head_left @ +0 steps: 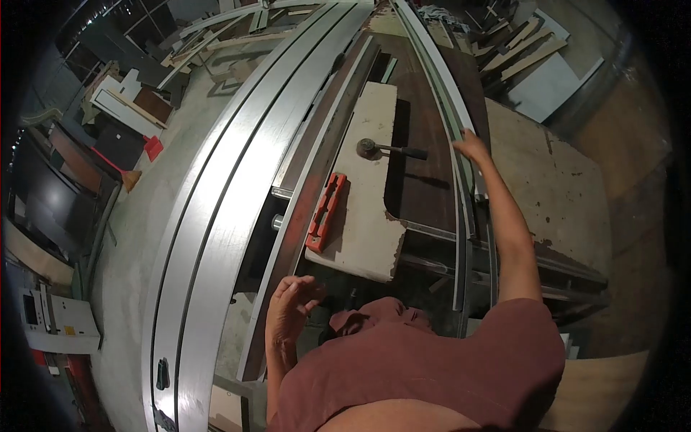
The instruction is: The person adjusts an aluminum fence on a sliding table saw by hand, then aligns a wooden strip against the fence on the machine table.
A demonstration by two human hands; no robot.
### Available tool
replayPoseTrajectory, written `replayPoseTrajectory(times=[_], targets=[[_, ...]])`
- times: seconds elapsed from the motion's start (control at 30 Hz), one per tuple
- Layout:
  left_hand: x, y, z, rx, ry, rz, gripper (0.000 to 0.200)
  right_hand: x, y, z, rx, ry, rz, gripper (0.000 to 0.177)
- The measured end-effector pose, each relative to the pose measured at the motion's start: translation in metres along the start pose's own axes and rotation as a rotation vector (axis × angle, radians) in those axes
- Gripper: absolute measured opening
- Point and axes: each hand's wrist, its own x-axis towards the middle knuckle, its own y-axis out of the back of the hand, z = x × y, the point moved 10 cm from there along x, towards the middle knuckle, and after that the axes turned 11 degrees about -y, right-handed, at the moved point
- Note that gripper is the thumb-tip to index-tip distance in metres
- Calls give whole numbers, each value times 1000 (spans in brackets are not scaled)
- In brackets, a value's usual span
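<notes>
My right hand (471, 147) is at the right, its fingers bent over a long metal rail (440, 93) that runs away from me. My left hand (294, 301) hangs near the front end of a narrow metal fence (306, 191), fingers loosely curled and apart, holding nothing. Between the hands lies a worn, cream-coloured machine panel (367, 194). On it sit a round-headed lever with a black handle (392, 150) and a red plastic holder with notches (327, 212).
A long silver sliding table (223, 187) with dark grooves stretches along my left. Farther right is a chipped beige tabletop (547, 180). Boards (529, 54) lean at the back right. A broom (129, 178) and red dustpan (152, 147) are on the left floor.
</notes>
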Motion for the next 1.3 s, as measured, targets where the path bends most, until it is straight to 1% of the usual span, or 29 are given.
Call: replayPoseTrajectory(times=[0.07, 0.13, 0.17, 0.2, 0.3, 0.33, 0.37, 0.4, 0.47, 0.5, 0.53, 0.6, 0.63, 0.7, 0.73, 0.8, 0.83, 0.87, 0.93, 0.97, 1.07, 1.1, 1.13, 1.2, 1.23, 1.3], targets=[[-5, 4, -1, -28, 5, 33, 17, -49, 1, 12, -97, -42, -9, 75], [-2, -5, -5, -42, 17, 3, 18, -79, -17, 21, -169, -72, -37, 75], [-1, -10, -8, -50, 31, -14, 18, -102, -13, 12, -219, -124, -37, 75], [2, -17, -11, -43, 42, -28, 18, -110, -16, 12, -212, -96, 38, 72], [7, -42, -22, -62, 89, -161, 20, -134, -13, 7, -143, -161, 38, 69], [9, -47, -26, -52, 101, -181, 20, -139, -11, 8, -127, -163, 48, 68], [10, -50, -28, -26, 94, -182, 24, -147, -2, 6, -8, -141, 71, 63], [11, -51, -29, -2, 84, -179, 27, -146, 2, 14, 2, -152, 79, 63], [11, -49, -30, 30, 96, -145, 27, -151, 38, 32, -76, -155, 394, 63], [10, -48, -29, 32, 94, -133, 27, -154, 48, 51, -74, -229, 435, 63], [8, -46, -30, 31, 94, -119, 28, -150, 42, 76, -35, -348, 289, 65], [7, -40, -34, 19, 117, -106, 26, -122, 1, 121, 6, -370, 145, 70], [7, -38, -38, 6, 137, -102, 24, -115, 1, 126, 2, -370, 144, 70], [6, -38, -42, -11, 141, -116, 24, -102, -11, 131, 57, -327, 38, 75], [6, -39, -42, -23, 143, -132, 24, -108, -10, 125, 60, -329, 38, 75], [7, -38, -42, 2, 146, -123, 24, -125, 10, 101, 7, -309, 189, 73], [8, -36, -42, 23, 150, -108, 24, -137, 19, 79, -84, -298, 241, 63], [9, -36, -42, 26, 150, -109, 24, -140, 16, 59, -145, -167, 368, 51], [11, -34, -43, 13, 153, -90, 25, -146, 7, 35, -219, -199, 401, 42], [12, -34, -42, 17, 156, -91, 25, -153, 4, 25, -166, -203, 376, 38], [16, -30, -42, 53, 150, -77, 26, -161, -7, 10, -184, -204, 362, 40], [18, -28, -43, 48, 145, -81, 26, -162, -11, 7, -86, -169, 326, 35], [19, -26, -43, 42, 140, -85, 26, -163, -13, 4, -87, -175, 324, 35], [19, -26, -44, 48, 144, -85, 26, -160, -17, 4, -97, -222, 297, 41], [18, -25, -45, 52, 145, -82, 26, -162, -18, 2, -98, -228, 235, 49], [19, -24, -46, 51, 155, -88, 27, -162, -19, 5, -84, -228, 230, 51]])
